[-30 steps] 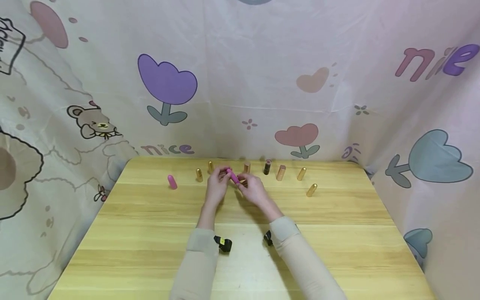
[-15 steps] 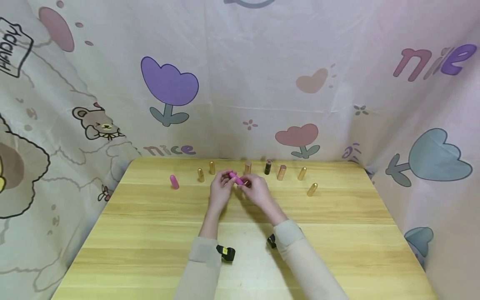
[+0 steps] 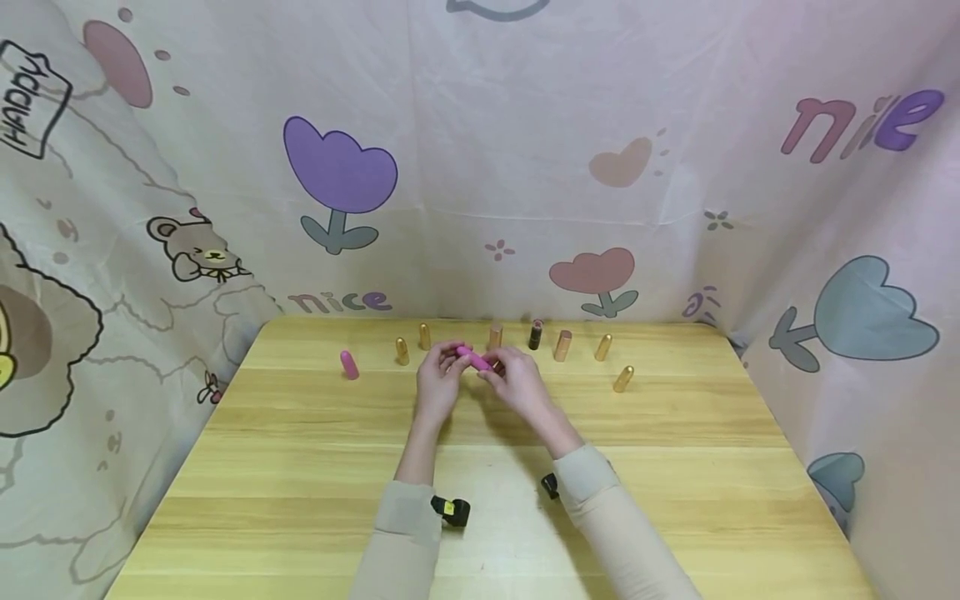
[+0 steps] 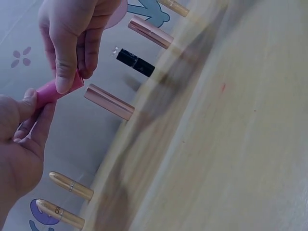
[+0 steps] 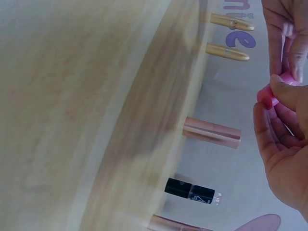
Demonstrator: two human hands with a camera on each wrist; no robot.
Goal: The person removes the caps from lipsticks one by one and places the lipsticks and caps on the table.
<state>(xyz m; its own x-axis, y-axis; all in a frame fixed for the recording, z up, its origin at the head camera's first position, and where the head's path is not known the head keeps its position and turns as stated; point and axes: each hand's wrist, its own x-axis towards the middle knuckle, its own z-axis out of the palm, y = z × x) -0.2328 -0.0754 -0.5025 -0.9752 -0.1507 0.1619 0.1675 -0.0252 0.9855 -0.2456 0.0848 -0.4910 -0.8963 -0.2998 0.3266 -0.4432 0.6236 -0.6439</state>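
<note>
Both hands pinch one pink lipstick tube (image 3: 474,358) above the back part of the table. My left hand (image 3: 438,382) grips its left end between thumb and fingertips. At the other end, my right hand (image 3: 517,385) holds the tube the same way. The left wrist view shows the lipstick (image 4: 48,92) slanting between the two sets of fingertips, partly covered by them. Its pink end (image 5: 264,96) pokes out from the right hand's thumb in the right wrist view. A second pink lipstick (image 3: 349,365) stands upright on the table to the left.
Gold lipsticks stand left (image 3: 402,351) and right (image 3: 623,379) of the hands. Rose-gold tubes (image 3: 562,346) and a black lipstick (image 3: 535,335) stand along the back. Behind the wooden table (image 3: 300,500) hangs a printed curtain (image 3: 465,167).
Both hands have shifted slightly right and toward the person with the pink lipstick. The tube lies a little flatter in view than before. The standing lipsticks remain in place.
</note>
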